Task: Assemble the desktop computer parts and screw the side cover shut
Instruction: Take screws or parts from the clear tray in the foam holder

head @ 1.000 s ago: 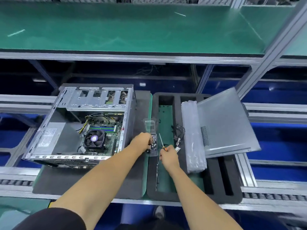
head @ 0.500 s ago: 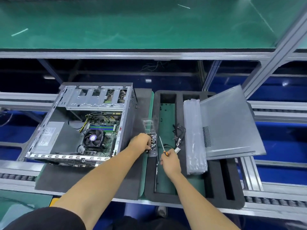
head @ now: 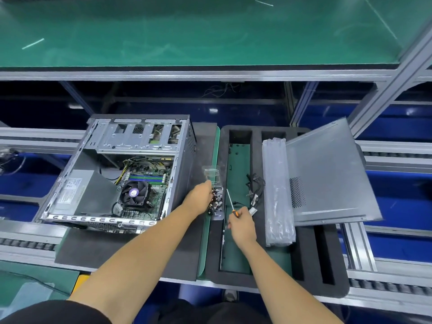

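An open desktop case (head: pixel 112 174) lies on its side at the left, motherboard and black CPU fan (head: pixel 133 192) showing. A clear plastic box of screws (head: pixel 217 202) sits on the edge of the black foam tray (head: pixel 327 265). My left hand (head: pixel 201 198) reaches into that box, its fingertips curled among the screws and hidden. My right hand (head: pixel 242 224) grips an orange-handled screwdriver (head: pixel 232 203), shaft pointing up and away. The grey side cover (head: pixel 327 174) leans on the tray at the right.
A clear plastic bag (head: pixel 278 195) lies along the side cover's left edge. Black cables (head: pixel 253 190) lie in the tray's green-floored slot. A dark foam mat (head: pixel 93 249) is under the case. Roller rails run left and right; a green shelf (head: pixel 187 31) spans above.
The view has shifted slightly. My left hand has stayed at the screw box with small finger motion, and my right hand keeps the screwdriver in nearly the same spot.
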{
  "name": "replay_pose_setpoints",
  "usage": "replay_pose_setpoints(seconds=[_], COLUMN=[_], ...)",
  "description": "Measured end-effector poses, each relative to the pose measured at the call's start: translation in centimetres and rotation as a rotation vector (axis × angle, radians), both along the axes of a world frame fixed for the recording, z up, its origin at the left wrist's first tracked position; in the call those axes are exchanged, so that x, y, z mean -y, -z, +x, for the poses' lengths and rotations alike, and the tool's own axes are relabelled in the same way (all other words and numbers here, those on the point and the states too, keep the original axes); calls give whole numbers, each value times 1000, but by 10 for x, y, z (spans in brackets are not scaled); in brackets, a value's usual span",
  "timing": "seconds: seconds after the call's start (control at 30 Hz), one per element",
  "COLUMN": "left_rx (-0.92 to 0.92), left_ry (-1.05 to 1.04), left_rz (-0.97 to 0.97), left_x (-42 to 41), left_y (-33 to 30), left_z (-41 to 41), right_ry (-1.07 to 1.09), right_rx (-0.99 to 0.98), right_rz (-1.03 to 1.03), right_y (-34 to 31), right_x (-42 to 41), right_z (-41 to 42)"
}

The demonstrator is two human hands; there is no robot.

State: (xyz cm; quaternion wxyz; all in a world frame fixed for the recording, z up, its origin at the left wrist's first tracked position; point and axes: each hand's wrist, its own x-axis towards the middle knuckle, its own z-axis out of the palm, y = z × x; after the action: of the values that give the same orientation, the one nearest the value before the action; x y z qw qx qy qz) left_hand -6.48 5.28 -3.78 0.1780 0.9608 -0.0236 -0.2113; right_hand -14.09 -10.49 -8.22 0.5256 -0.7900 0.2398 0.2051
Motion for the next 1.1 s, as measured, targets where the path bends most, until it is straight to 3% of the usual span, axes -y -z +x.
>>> replay_pose_setpoints(seconds=[0.17,0.3,0.77,0.87,0.97,1.1], left_rx=[-8,-141,-313,-235,-101,-141], left_ry=[-35,-30,-50,-118,-335,-452], left_rz=[-98,-37,48,-28,-184,-392], left_x=[0,5,12,7,2,3], left_y=[-4,-4,8,8,7,3], left_z=[-5,-4,7,5,-3,-8], right_ry=[3,-5,-10,4,11,-2], right_rx=[2,11,7,5,16,27], right_rz=[23,17,29,41,51,49], right_y=[2,0,2,2,1,-1], right_x=[0,1,1,1,1,-2], right_z=[3,7,6,7,9,9])
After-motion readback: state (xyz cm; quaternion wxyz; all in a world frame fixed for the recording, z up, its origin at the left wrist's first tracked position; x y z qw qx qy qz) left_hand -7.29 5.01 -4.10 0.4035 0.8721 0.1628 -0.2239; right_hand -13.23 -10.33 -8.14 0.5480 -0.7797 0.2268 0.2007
